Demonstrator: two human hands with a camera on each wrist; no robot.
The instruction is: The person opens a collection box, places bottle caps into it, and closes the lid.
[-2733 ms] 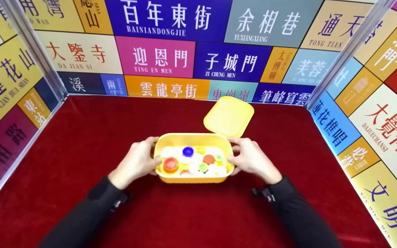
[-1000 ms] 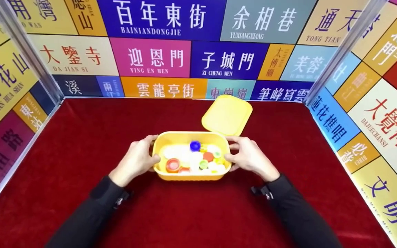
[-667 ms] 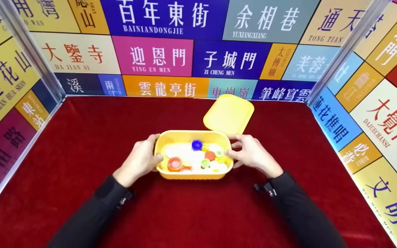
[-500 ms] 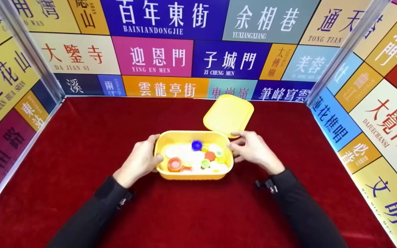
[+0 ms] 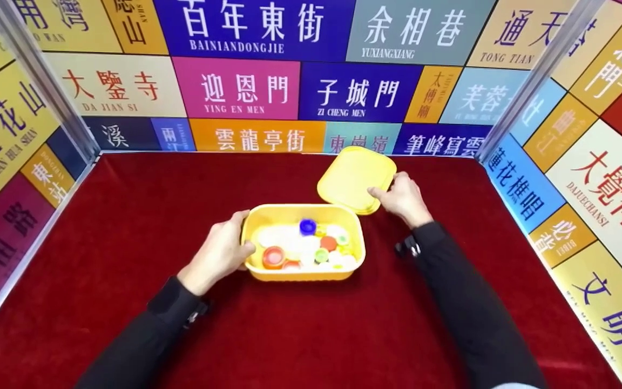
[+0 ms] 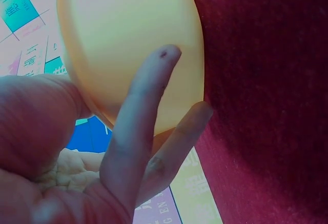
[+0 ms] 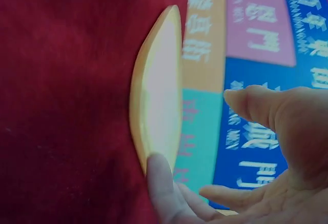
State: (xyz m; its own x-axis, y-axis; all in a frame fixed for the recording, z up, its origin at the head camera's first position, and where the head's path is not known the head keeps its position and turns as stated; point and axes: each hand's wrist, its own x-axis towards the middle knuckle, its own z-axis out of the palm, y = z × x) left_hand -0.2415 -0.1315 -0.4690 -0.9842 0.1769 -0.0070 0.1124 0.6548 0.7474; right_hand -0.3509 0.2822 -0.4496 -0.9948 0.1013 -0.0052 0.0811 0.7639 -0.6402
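Observation:
A yellow, open-topped plastic box [image 5: 303, 275] sits on the red cloth, holding several small round pieces in blue, red, green, yellow and white. My left hand [image 5: 218, 254] grips the box's left end, thumb at the rim and fingers along the outer wall; the left wrist view shows the fingers on the yellow wall [image 6: 133, 24]. A yellow lid [image 5: 357, 178] lies flat behind the box. At the lid's right edge is my right hand [image 5: 401, 200]. In the right wrist view a fingertip touches the lid's edge [image 7: 159, 90], while the thumb stands apart from it.
Red cloth [image 5: 311, 335] covers the table around the box. A back wall [image 5: 246, 86] and side walls with coloured, lettered panels enclose it, with metal posts [image 5: 538, 81] at the corners.
My right hand has let go of the box's right end and moved back and to the right to the lid. My left hand stays on the box, which was shifted slightly earlier.

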